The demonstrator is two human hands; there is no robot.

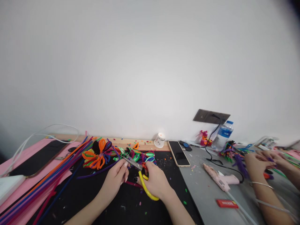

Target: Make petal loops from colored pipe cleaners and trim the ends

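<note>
My right hand (152,179) is wrapped round the yellow-handled scissors (149,191), whose metal blades reach up and left to my left hand. My left hand (120,173) is pinched near the blade tips; what lies between its fingers is too small to name. Just behind the blades are looped pipe cleaner pieces (150,155) in green, purple and blue. An orange and multicoloured pipe cleaner flower (99,154) lies to the left of them. Both hands are over the black mat (131,206).
Long pipe cleaners (59,168) lie on pink sheets (35,150) at left. Behind are a paper cup (159,140) and a phone (179,153). At right are a glue gun (220,179), a red box (227,203), a water bottle (223,135) and another person's hands (260,162).
</note>
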